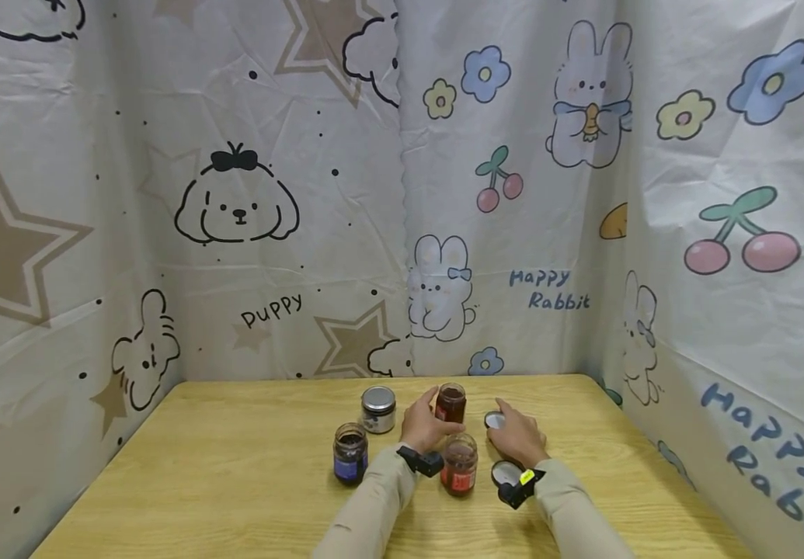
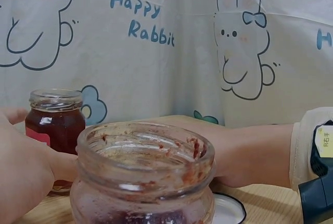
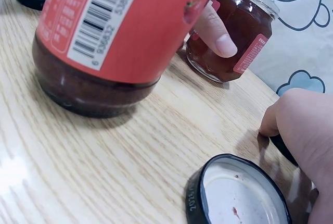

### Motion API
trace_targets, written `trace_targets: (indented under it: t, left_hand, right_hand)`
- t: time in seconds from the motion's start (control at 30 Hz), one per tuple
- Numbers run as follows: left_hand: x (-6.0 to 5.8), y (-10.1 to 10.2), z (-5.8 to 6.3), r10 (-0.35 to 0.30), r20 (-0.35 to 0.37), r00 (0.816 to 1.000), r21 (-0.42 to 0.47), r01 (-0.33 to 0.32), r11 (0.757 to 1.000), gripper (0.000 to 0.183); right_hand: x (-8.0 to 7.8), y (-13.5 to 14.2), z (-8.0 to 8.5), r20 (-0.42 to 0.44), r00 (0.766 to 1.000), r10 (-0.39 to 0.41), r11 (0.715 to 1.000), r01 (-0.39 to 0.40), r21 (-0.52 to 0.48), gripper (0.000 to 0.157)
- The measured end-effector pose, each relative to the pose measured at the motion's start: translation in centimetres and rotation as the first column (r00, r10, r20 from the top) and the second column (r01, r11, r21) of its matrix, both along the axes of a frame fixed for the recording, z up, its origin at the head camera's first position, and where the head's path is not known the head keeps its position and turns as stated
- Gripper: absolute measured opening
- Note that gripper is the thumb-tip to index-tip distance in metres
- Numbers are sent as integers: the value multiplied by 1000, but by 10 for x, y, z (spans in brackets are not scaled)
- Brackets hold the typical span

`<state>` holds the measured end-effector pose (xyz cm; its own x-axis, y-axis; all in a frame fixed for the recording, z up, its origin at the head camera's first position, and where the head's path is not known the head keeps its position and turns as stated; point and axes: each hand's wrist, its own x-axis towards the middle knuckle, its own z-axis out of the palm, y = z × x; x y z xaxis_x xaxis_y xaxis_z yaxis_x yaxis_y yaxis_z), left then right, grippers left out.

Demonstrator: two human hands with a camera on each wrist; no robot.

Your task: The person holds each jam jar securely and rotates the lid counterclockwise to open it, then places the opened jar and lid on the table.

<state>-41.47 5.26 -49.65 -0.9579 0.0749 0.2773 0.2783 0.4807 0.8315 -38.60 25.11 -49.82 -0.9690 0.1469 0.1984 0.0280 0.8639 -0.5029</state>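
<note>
My left hand (image 1: 424, 423) is at the rear jam jar (image 1: 451, 404), thumb in front and fingers behind, gripping it. That jar has no lid and stands upright, dark red-brown inside. In front of it is a lidless jam jar (image 1: 459, 466) with a red label; smears show inside its rim (image 2: 145, 143) in the left wrist view. My right hand (image 1: 519, 439) pinches a lid (image 1: 495, 420), which lies inside up on the table. The right wrist view shows only that lid's dark edge under the hand. Another upturned lid (image 3: 242, 195) lies nearer, by my right wrist.
On the left stand a lidless dark jar (image 1: 350, 456) with a blue label and a jar with a silver lid (image 1: 378, 409). The wooden table (image 1: 234, 481) is bordered by printed curtains (image 1: 346, 233) at the back and sides.
</note>
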Motion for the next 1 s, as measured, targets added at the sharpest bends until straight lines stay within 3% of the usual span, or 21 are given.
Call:
trace_targets:
  t: [0.3,0.63,0.77,0.87,1.0]
  left_hand:
    - [5,-6,6,-13,-16,1000,-43,12,999,96]
    - [12,-9,14,-34,27,999,-38,35,999,101]
    - [13,-9,19,-60,16,998,-14,60,998,104]
    - [12,-10,23,-55,4,998,-4,55,998,107]
    - [12,-12,29,-58,-1,998,0,58,998,106]
  right_hand:
    - [0,-2,1,-11,1000,17,1000,-17,-20,69]
    - [2,2,2,5,999,51,997,-51,-55,74]
    - [1,5,8,-32,994,106,981,-110,-159,74]
    - [-1,7,12,-35,988,148,950,-152,-272,73]
    - [-3,10,16,3,989,151,937,-142,-320,73]
